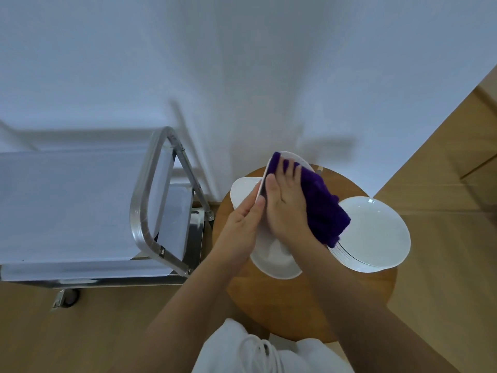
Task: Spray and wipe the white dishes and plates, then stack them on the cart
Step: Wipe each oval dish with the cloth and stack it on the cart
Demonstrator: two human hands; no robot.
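We observed a white plate [291, 159] held up on edge, tilted, above the round wooden table [309, 305]. Its surface was glossy and plain white, with no pattern visible. The left hand [242, 224] supported the plate's near rim, fingers fairly straight along the edge with the thumb against it. The right hand [285, 203] lay flat, fingers spread, pressing a purple cloth [322, 208] against the plate's face; the cloth was folded, fuzzy in texture, and hung past the hand to the right.

Below the hands a white dish [277, 262] sat on the table. Another white dish [243, 191] lay at the table's far left edge. To the right stood a stack of white plates [376, 232], overhanging the table's rim. The steel cart [80, 205] stood just left of the table, its top shelf bare of dishes.
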